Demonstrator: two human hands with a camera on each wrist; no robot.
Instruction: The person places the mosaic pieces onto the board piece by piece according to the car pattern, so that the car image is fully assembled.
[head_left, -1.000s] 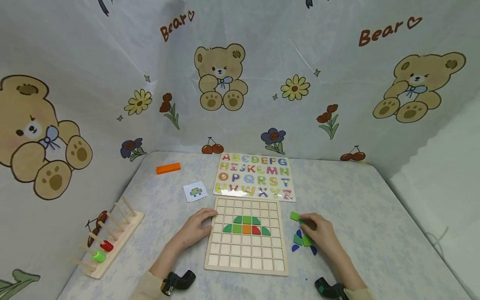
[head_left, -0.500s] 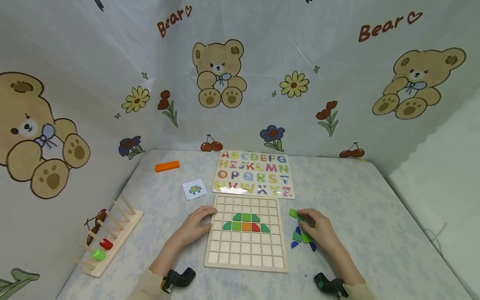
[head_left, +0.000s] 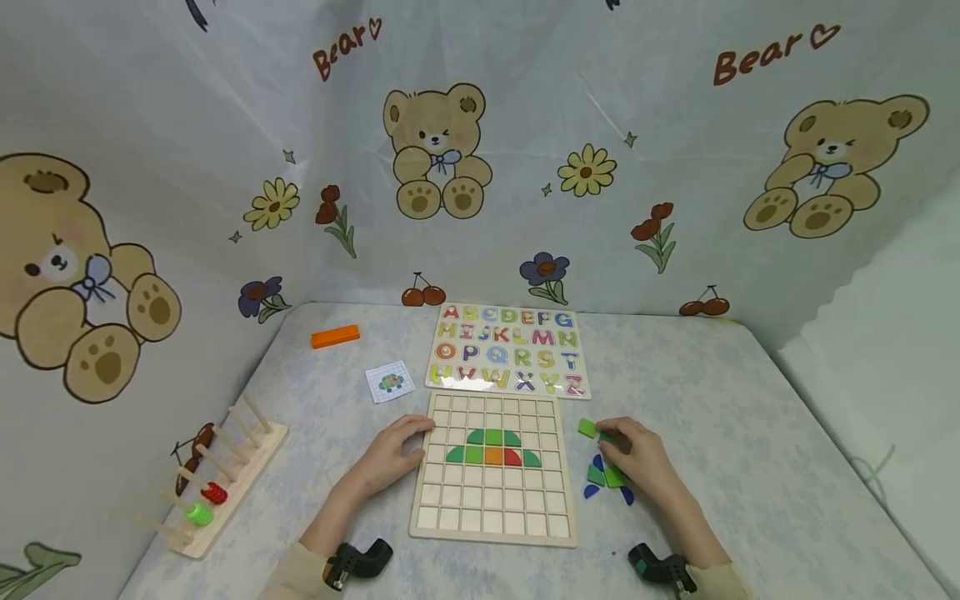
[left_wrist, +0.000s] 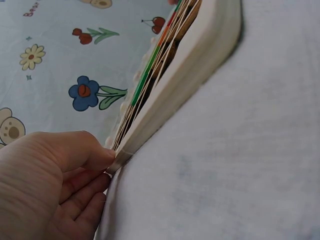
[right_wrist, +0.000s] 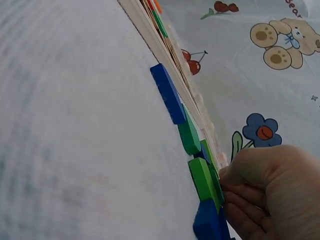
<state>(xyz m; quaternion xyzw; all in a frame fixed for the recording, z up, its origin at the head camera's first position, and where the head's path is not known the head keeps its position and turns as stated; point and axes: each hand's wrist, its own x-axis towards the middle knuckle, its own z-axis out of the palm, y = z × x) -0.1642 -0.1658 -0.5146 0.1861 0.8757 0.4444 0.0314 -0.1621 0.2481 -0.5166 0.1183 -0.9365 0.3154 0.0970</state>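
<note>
A wooden grid board [head_left: 492, 523] lies mid-table, with green, orange and red pieces set in its cells. My left hand [head_left: 388, 454] holds the board's left edge; in the left wrist view its thumb and curled fingers [left_wrist: 86, 192] meet at that edge. To the right of the board, my right hand [head_left: 639, 458] is over the loose pieces, its thumb and fingertips pinching a dark green piece [head_left: 603, 437]. Around it lie a light green square [head_left: 587, 428], a green piece [head_left: 596, 475] and blue pieces [head_left: 592, 492]. The right wrist view shows a blue piece [right_wrist: 168, 94] and light green piece [right_wrist: 201, 179] near those fingers.
Behind the grid board lies an alphabet board [head_left: 510, 350]. A small picture card [head_left: 391, 382] and an orange bar [head_left: 335, 337] are at the back left. A pegged wooden stand [head_left: 232, 492] with red and green beads stands at the left edge. A bear-print cloth hangs behind.
Both hands stay in place, and the pieces keep their positions. Only the head view shifts slightly.
</note>
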